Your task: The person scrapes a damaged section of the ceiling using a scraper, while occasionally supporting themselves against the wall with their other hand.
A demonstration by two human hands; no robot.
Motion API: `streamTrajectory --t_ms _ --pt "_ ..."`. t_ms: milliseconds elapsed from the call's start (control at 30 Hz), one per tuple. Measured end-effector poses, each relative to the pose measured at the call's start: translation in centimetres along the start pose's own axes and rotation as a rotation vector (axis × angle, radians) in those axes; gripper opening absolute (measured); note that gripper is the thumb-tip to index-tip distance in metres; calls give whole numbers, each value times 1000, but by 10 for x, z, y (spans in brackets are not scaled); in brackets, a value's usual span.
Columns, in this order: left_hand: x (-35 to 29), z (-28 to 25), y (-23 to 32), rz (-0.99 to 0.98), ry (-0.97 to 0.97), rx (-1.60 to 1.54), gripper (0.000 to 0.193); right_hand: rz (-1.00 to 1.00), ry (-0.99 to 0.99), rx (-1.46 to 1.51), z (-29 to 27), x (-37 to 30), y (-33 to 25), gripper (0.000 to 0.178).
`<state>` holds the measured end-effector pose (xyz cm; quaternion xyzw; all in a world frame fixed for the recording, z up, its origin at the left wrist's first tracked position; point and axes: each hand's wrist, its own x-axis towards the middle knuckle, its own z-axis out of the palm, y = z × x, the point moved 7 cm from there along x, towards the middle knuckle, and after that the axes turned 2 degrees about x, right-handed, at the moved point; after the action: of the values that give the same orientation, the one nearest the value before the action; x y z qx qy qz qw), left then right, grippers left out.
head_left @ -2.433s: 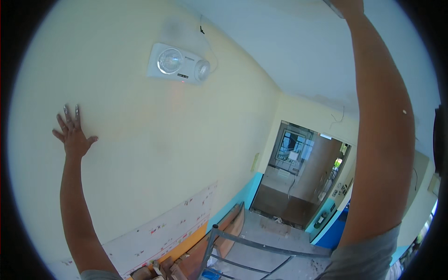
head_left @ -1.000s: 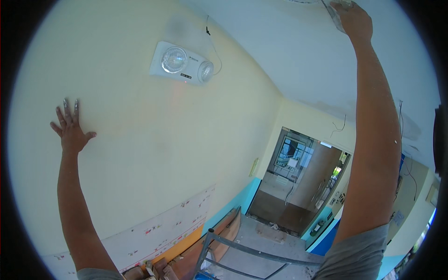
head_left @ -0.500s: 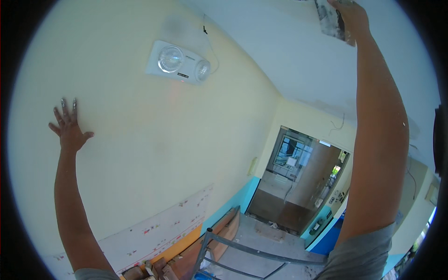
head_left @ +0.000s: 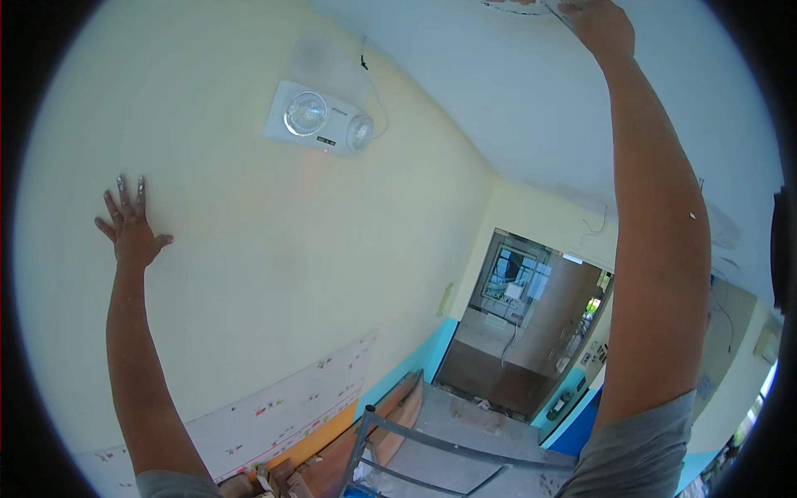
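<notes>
My left hand [head_left: 133, 231] lies flat against the cream wall [head_left: 249, 274], fingers spread, with whitish smears on the fingertips. Raised to the ceiling [head_left: 531, 108] at the top of the view, my right hand [head_left: 599, 29] is closed around a putty knife [head_left: 562, 17]. Its blade now shows nearly edge-on, and the handle is hidden in my fingers. Just left of the blade, a rough-edged white and brown patch [head_left: 515, 7] in the ceiling is partly cut off by the frame's top.
An emergency light with two lamps [head_left: 320, 119] is mounted on the wall, its cable running upward. Below me stands a grey metal frame [head_left: 448, 446]. Long boards [head_left: 403, 423] lie along the wall's foot. A glass doorway [head_left: 519, 319] is at the far end; loose wires [head_left: 594, 226] hang above it.
My right hand has shifted left and up with the putty knife, whose blade has turned from broadside to nearly edge-on. The ceiling patch shows more. My left hand stays on the wall.
</notes>
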<state>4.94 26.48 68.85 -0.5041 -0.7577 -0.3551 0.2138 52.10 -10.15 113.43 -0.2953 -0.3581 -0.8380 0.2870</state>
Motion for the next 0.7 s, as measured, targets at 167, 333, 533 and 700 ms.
streamTrajectory --t_ms 167,333,533,700 --pt "5 14 -9 60 50 -34 126 -55 -69 -45 7 -4 -2 31" --pt "-3 -4 -4 27 -24 -34 125 225 -180 22 -15 6 -16 31" --pt "-2 -1 -5 94 42 -21 124 128 -158 -7 -5 15 1 28" --pt "-3 -7 0 72 -14 -52 124 464 -224 46 10 -26 -1 50"
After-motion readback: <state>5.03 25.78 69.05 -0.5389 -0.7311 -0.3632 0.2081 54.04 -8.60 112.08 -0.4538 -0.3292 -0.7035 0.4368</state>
